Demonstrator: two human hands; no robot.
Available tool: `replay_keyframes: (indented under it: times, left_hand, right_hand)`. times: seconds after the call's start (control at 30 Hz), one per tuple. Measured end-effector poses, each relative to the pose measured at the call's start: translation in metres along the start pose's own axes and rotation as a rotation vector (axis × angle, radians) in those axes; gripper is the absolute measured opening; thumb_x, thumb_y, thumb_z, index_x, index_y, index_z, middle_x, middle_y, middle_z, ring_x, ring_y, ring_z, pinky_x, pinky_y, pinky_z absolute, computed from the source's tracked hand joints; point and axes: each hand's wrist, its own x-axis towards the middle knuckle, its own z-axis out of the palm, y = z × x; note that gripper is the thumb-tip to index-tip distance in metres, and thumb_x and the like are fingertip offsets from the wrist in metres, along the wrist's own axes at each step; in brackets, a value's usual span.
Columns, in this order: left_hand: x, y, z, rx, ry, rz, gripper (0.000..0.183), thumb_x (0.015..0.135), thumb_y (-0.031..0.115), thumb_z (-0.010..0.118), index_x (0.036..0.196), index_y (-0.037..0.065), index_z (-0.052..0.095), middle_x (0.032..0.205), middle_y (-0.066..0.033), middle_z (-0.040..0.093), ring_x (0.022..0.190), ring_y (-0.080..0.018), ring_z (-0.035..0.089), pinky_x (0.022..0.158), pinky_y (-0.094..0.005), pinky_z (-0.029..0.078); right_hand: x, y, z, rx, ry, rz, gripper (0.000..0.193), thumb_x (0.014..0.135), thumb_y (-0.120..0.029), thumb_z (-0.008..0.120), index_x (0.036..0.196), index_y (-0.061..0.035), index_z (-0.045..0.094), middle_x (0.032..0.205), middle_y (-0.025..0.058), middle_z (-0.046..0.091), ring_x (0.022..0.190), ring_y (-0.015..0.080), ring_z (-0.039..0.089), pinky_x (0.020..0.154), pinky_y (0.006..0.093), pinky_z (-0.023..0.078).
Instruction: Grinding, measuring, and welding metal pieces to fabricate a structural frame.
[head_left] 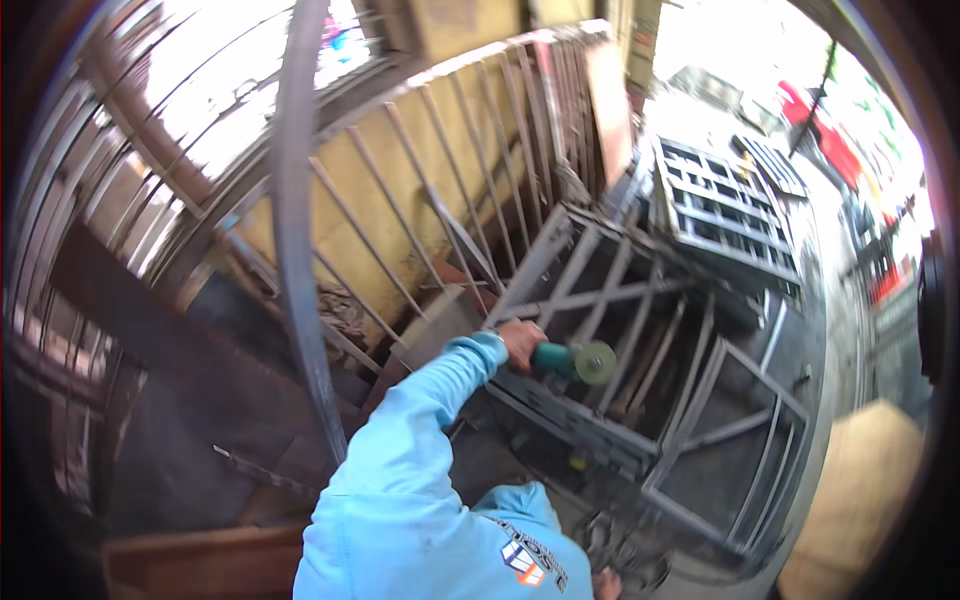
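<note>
My left hand [520, 343], at the end of a light blue sleeve, is closed around a green angle grinder [553, 357]. The pale greenish disc [595, 363] on its far end faces upward, over a grey metal frame [590, 295] with crossed bars. Whether the disc touches the metal or is spinning, I cannot tell. At the lower edge, beside my shirt, a small bit of skin shows that looks like part of my right hand [605, 583]; its fingers are not clear.
A railing of metal bars [470, 120] stands behind the frame, against a yellow wall. An upright metal post [295, 200] rises close on my left. Other barred frames [725, 205] lie farther right. Dark sandals [625, 550] are on the floor, and a pale board [865, 490] is lower right.
</note>
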Motion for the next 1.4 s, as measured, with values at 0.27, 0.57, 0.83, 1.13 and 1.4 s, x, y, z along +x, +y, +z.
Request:
replay_keyframes:
  times: [0.27,0.57,0.83,1.13,1.4]
  left_hand:
    - [-0.012,-0.003,0.008,-0.037,0.008,-0.045,0.051,0.057,0.032,0.081,0.101,0.014,0.063,0.099,-0.0124,0.064,0.1,-0.0343,0.062,0.083,-0.0475,0.048]
    - [-0.019,0.029,0.002,0.029,0.077,-0.084,0.077,0.061,0.03,0.08,0.13,0.014,0.051,0.125,-0.0141,0.055,0.121,-0.0326,0.049,0.093,-0.0505,0.042]
    - [-0.033,0.139,0.025,-0.153,0.765,0.28,0.045,0.073,0.015,0.072,0.115,0.008,0.055,0.104,-0.0124,0.061,0.1,-0.0314,0.058,0.091,-0.0431,0.044]
    - [-0.019,0.267,0.094,-0.645,0.141,0.546,0.034,0.083,0.007,0.067,0.115,0.001,0.057,0.105,-0.0152,0.061,0.098,-0.0295,0.061,0.086,-0.0382,0.049]
    - [-0.015,0.286,0.108,-0.17,-0.447,0.726,0.034,0.084,0.009,0.064,0.117,0.004,0.059,0.099,-0.0152,0.067,0.086,-0.0282,0.068,0.074,-0.0358,0.054]
  right_hand:
    - [0.167,0.002,-0.011,0.389,-0.09,0.317,0.037,0.087,-0.024,0.067,0.117,-0.0052,0.058,0.092,0.0199,0.064,0.072,0.0363,0.061,0.061,0.0466,0.051]
    - [0.115,-0.005,-0.012,0.923,-0.038,1.082,0.042,0.089,-0.025,0.066,0.125,-0.0058,0.056,0.097,0.0177,0.065,0.079,0.0292,0.063,0.067,0.0419,0.051]
    - [-0.025,0.004,0.004,0.976,0.156,1.337,0.038,0.083,-0.018,0.072,0.113,-0.0031,0.054,0.09,0.0193,0.065,0.066,0.035,0.067,0.055,0.0526,0.058]
    - [-0.148,0.009,0.002,0.869,0.586,1.48,0.049,0.082,-0.031,0.076,0.122,-0.0111,0.058,0.083,0.005,0.066,0.063,0.0193,0.06,0.053,0.0383,0.05]
    - [-0.289,-0.103,0.049,1.093,0.668,1.922,0.031,0.088,-0.034,0.068,0.106,-0.0109,0.057,0.076,0.0061,0.063,0.053,0.0165,0.06,0.043,0.0327,0.044]
